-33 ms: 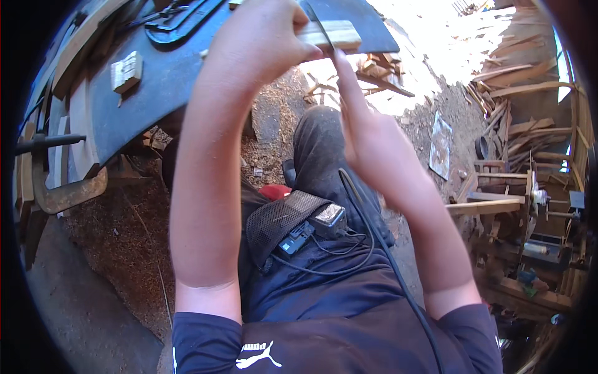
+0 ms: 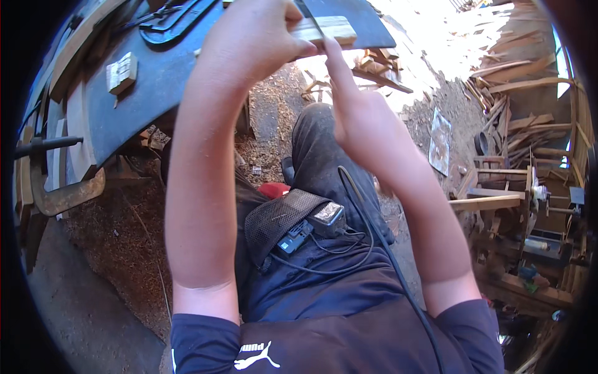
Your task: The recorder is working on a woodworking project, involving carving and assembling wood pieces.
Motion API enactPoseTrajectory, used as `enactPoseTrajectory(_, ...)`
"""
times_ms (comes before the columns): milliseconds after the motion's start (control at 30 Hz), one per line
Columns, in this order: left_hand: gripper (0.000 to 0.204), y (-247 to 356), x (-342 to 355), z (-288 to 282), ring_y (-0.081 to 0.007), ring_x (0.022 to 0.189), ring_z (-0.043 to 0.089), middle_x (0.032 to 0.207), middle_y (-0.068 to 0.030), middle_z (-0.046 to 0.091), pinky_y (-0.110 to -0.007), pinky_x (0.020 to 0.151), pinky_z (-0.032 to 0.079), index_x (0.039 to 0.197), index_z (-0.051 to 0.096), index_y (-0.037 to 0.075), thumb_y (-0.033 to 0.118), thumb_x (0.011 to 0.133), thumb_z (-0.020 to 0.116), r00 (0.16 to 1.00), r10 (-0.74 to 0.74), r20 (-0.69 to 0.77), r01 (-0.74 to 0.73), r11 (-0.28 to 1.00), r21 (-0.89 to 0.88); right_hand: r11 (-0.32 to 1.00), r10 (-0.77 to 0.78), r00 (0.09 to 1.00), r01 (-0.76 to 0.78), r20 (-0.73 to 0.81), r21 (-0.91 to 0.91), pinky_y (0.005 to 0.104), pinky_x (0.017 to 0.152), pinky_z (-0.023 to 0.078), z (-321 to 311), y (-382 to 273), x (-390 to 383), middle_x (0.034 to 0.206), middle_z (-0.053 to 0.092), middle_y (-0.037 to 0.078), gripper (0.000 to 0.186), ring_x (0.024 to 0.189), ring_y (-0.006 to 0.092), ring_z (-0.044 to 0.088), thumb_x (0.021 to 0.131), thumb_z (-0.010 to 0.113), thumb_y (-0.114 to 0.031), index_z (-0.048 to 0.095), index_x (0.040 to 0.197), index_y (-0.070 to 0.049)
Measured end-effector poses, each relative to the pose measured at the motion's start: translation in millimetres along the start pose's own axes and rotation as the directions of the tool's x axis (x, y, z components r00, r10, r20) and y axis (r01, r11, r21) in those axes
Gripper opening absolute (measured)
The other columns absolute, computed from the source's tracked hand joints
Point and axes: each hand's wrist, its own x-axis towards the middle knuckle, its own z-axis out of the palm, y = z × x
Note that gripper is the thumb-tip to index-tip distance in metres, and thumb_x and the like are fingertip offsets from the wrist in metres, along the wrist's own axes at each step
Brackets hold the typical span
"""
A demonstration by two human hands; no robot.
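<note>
At the top centre, my left hand (image 2: 268,43) grips a pale wooden piece (image 2: 336,31) at the edge of the blue-grey tabletop (image 2: 137,75). A thin dark metal tool, perhaps a file (image 2: 311,19), crosses the wood at a slant, its far end beside my left thumb and fingers. My right hand (image 2: 358,118) is closed on the tool's near end, with the index finger stretched along it toward the wood; most of the grip is hidden. A small pale block (image 2: 121,73) lies on the table to the left.
Clamps (image 2: 174,25) and boards (image 2: 75,50) line the table's left; a rusty C-clamp (image 2: 68,196) grips its edge. Scrap wood (image 2: 511,87) and a wooden frame (image 2: 498,199) stand right. My legs (image 2: 311,131) are below, with a mesh pouch of devices (image 2: 286,230) and a cable at my waist.
Both hands, the wood and the tool have shifted slightly up and left in the view, the right hand more so. The surroundings moved a little the same way.
</note>
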Motion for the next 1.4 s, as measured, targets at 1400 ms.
enactPoseTrajectory(1400, 0.015, 27.2, 8.3, -18.0, -0.0337, 0.073, 0.070, 0.078, -0.0245, 0.069, -0.042, 0.073, 0.055, 0.078, 0.072, -0.005, 0.009, 0.079, 0.067, 0.919, -0.275, 0.284, 0.315, 0.943, -0.106, 0.997, -0.049, 0.998, 0.047, -0.032, -0.066, 0.0561, 0.070, 0.049, -10.9, -3.0, -15.3, 0.080, 0.065, 0.031, 0.060, 0.072, 0.0472, 0.066, 0.102, 0.045, -0.007, 0.023, 0.158, -0.009)
